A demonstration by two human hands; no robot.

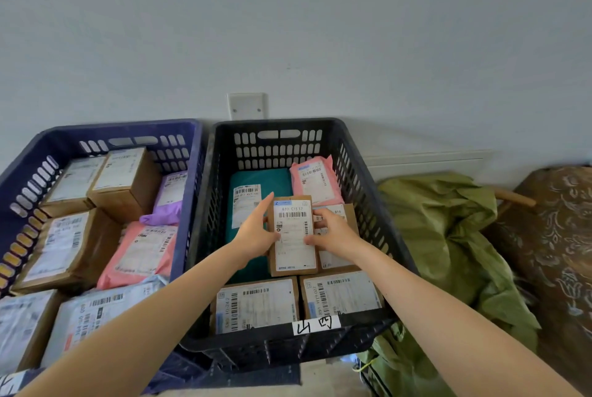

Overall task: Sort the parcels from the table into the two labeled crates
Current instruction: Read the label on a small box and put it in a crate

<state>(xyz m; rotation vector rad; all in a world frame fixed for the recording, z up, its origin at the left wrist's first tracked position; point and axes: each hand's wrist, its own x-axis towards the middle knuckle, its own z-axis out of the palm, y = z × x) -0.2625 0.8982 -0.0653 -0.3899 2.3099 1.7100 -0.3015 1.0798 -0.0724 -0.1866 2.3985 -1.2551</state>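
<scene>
Seen from the wearer's head, two bare forearms reach forward into a black crate. The left grip and right grip are both clamped on a small brown parcel, one on each long edge, with thumbs pressed on its white barcode label. The parcel is held label up, inside the crate and above the parcels lying there.

Just beyond the left grip lies a teal mailer. Beyond the right grip lies a pink mailer, and directly under it a brown box. Nearer the wearer than both grips, two labelled boxes sit side by side against the crate's near wall, which carries a handwritten white tag.

Left of the left grip, touching the black crate, is a blue crate filled with brown boxes, a purple mailer and another pink one. Right of the right grip, outside the crate, is a crumpled green sack.
</scene>
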